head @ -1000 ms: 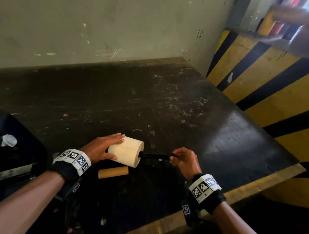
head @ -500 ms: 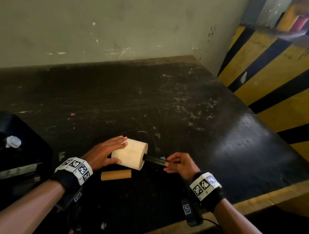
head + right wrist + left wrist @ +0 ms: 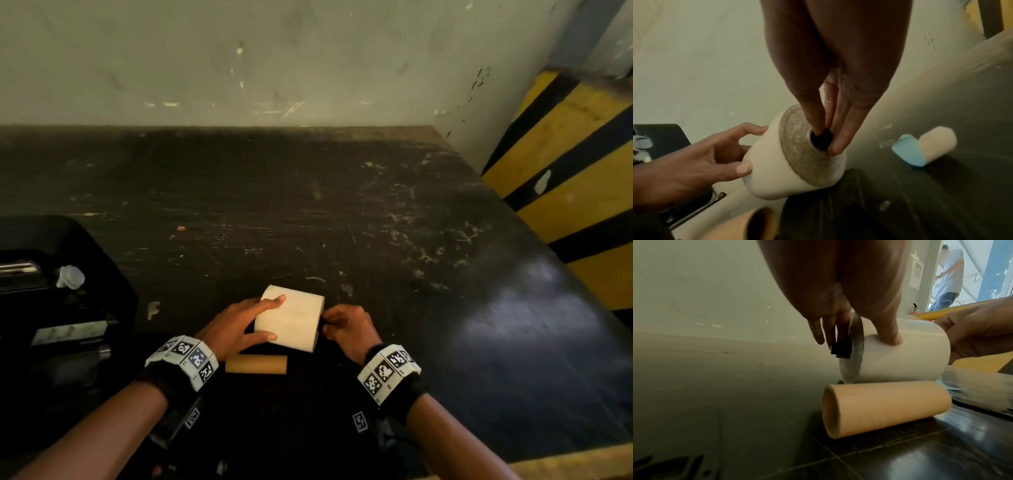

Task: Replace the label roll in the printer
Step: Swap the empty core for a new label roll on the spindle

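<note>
Black spindle (image 3: 822, 139) now deep inside roll (image 3: 289, 318).

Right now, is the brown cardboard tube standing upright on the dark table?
No, the brown cardboard tube lies on its side on the dark table.

Black spindle (image 3: 821, 139) mostly buried inside label roll (image 3: 289, 318); only end stubs showing at each roll face, length hidden. Left stub (image 3: 841, 348) partly covered by left hand (image 3: 233, 329) fingers. Right hand (image 3: 346, 329) fingertips (image 3: 835, 146) masking right stub; in head view stub not discernible at all. Printer (image 3: 51, 291) left of roll cut off by frame edge, interior too dark to read. Small white part (image 3: 70, 277) on printer: too small to identify. Empty cardboard core (image 3: 885, 408) just in front of roll, cropped at bottom edge in right wrist view. Pale roll with blue strip (image 3: 925, 146) right of label roll: blurred, type unclear.
</note>
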The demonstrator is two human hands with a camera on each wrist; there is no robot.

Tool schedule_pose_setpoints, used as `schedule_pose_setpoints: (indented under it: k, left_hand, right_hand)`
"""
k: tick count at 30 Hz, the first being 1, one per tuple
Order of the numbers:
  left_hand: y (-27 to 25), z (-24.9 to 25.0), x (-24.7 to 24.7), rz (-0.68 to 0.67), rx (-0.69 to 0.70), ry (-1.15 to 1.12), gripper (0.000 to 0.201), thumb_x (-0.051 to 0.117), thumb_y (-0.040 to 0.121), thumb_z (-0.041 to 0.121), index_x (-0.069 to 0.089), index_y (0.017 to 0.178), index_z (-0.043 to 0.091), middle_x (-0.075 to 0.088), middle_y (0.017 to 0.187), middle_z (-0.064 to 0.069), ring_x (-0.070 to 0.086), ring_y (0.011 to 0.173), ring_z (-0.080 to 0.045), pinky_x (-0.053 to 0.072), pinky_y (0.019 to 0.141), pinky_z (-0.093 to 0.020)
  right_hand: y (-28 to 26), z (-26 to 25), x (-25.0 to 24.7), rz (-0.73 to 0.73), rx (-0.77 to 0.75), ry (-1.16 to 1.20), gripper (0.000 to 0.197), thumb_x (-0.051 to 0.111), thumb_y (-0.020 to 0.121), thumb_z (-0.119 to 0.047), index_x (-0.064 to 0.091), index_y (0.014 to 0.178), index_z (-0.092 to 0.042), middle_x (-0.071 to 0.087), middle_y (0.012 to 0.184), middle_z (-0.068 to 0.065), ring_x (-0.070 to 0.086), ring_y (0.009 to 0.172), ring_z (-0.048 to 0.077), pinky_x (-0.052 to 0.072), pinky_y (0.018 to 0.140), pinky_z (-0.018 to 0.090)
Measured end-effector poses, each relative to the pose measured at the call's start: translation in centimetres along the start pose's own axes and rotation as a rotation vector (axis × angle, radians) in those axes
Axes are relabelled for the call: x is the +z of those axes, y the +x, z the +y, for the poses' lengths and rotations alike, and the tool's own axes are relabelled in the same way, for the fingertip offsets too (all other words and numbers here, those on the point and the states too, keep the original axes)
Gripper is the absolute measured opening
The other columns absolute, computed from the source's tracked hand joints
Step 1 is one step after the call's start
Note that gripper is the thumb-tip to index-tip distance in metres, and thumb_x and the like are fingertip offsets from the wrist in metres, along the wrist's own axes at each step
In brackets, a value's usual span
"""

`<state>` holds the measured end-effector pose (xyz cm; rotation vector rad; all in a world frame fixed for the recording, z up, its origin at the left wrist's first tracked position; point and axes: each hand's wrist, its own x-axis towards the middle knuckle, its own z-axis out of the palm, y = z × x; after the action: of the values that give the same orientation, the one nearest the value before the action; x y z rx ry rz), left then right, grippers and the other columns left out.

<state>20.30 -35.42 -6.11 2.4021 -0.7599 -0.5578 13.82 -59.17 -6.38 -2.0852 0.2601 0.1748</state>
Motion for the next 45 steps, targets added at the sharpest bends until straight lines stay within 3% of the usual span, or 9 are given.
schedule_pose_setpoints:
  k: [3,10,15,22,27,33,37,42,45]
  left_hand:
    - [0.1,0.2,-0.2,-0.005,-0.007,0.031,0.069,0.063,0.083,0.036,0.015,0.121,0.068,0.044,0.139,-0.001,0.042,0.124,-0.015,0.040,0.104,-0.043]
    - [-0.1,0.7,0.0,0.018,-0.013,0.031,0.069,0.063,0.084,0.032,0.018,0.133,0.049,0.048,0.132,-0.007,0.045,0.117,-0.017,0.041,0.100,-0.036]
    - [-0.3,0.7,0.3,0.041,0.016,0.034,0.070,0.063,0.085,0.028,0.019,0.137,0.044,0.049,0.130,-0.009,0.046,0.117,-0.018,0.040,0.097,-0.034]
    - [-0.4,0.8,0.4,0.049,0.006,0.039,0.071,0.063,0.084,0.028,0.021,0.139,0.042,0.047,0.133,-0.010,0.045,0.120,-0.021,0.041,0.100,-0.040]
    - [-0.1,0.7,0.2,0.027,0.002,0.054,0.071,0.063,0.085,0.029,0.019,0.140,0.043,0.045,0.137,-0.011,0.043,0.123,-0.023,0.039,0.099,-0.038]
    - [0.0,0.9,0.1,0.027,-0.012,0.066,0.071,0.063,0.085,0.032,0.020,0.140,0.043,0.046,0.136,-0.011,0.046,0.120,-0.022,0.041,0.096,-0.036]
    - [0.0,1.0,-0.2,0.017,-0.040,0.055,0.071,0.063,0.084,0.031,0.021,0.140,0.042,0.046,0.136,-0.011,0.046,0.119,-0.021,0.042,0.097,-0.038]
    - [0.0,1.3,-0.4,0.003,-0.072,0.022,0.071,0.064,0.083,0.033,0.020,0.138,0.047,0.047,0.132,-0.011,0.047,0.115,-0.020,0.042,0.097,-0.036]
    - [0.2,1.5,-0.8,-0.028,-0.086,-0.003,0.069,0.064,0.083,0.035,0.019,0.134,0.053,0.048,0.134,-0.008,0.044,0.118,-0.020,0.040,0.101,-0.041]
  right_hand:
    - [-0.6,0.3,-1.0,-0.037,0.036,-0.067,0.026,0.066,0.083,-0.006,0.065,0.108,-0.013,0.070,0.106,0.005,0.065,0.095,0.013,0.052,0.093,0.033]
    - [-4.5,1.5,-0.1,-0.231,0.196,-0.631,0.042,0.065,0.081,-0.044,0.058,0.113,-0.017,0.059,0.119,0.009,0.059,0.106,0.025,0.049,0.086,0.033]
    - [-6.2,1.4,1.7,-0.213,0.222,-0.692,0.045,0.064,0.085,-0.037,0.053,0.120,-0.012,0.055,0.126,0.012,0.055,0.113,0.028,0.049,0.094,0.040]
    - [-6.8,1.9,2.1,-0.110,0.365,-0.469,0.041,0.071,0.080,-0.031,0.055,0.114,-0.014,0.052,0.126,0.011,0.054,0.113,0.026,0.047,0.092,0.035]
    - [-7.5,3.1,2.1,0.055,0.370,-0.160,0.023,0.073,0.077,-0.024,0.052,0.086,-0.020,0.061,0.108,0.012,0.061,0.092,0.023,0.054,0.082,0.038]
    - [-6.9,2.4,0.4,0.081,0.460,0.524,0.019,0.059,0.090,-0.010,0.045,0.103,-0.008,0.067,0.084,0.019,0.070,0.071,0.031,0.060,0.063,0.046]
    - [-5.5,1.5,-0.9,0.103,0.371,0.492,0.015,0.060,0.087,0.001,0.052,0.094,-0.009,0.065,0.083,0.010,0.067,0.068,0.020,0.058,0.052,0.029]
    - [-3.0,1.6,-0.5,0.149,0.280,0.312,0.021,0.062,0.086,-0.004,0.061,0.107,-0.008,0.068,0.101,0.013,0.069,0.087,0.028,0.060,0.072,0.044]
    - [-1.7,1.6,0.0,0.177,0.224,0.250,0.016,0.059,0.088,-0.005,0.066,0.099,-0.014,0.070,0.093,0.006,0.068,0.085,0.023,0.057,0.072,0.035]
